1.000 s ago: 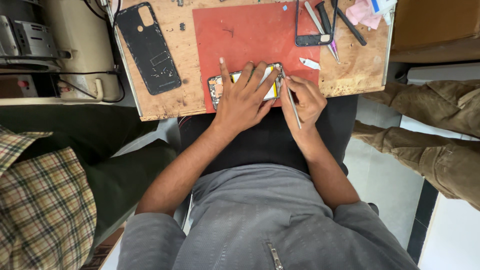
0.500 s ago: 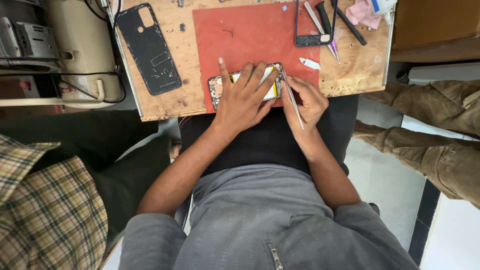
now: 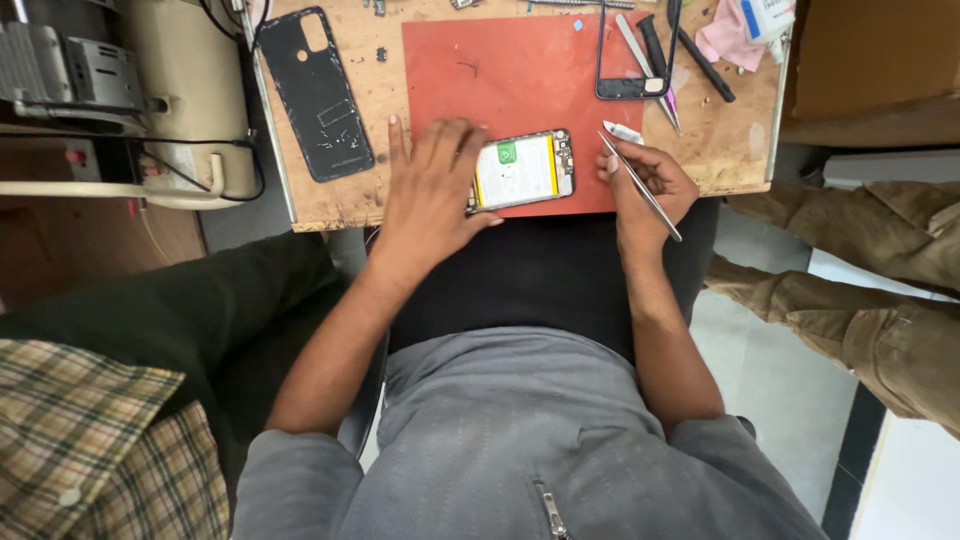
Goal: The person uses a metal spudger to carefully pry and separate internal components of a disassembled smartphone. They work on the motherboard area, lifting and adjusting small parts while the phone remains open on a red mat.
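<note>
Opened phone (image 3: 522, 170), white-and-yellow battery showing, at centre frame; left hand (image 3: 428, 180) flat, fingers spread on it; right hand (image 3: 645, 180) pinching tweezers (image 3: 640, 185).

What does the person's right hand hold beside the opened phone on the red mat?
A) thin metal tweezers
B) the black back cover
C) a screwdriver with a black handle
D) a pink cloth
A: the right hand grips thin metal tweezers, angled just right of the opened phone.

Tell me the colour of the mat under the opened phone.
Red mat; head view shows it best.
</note>
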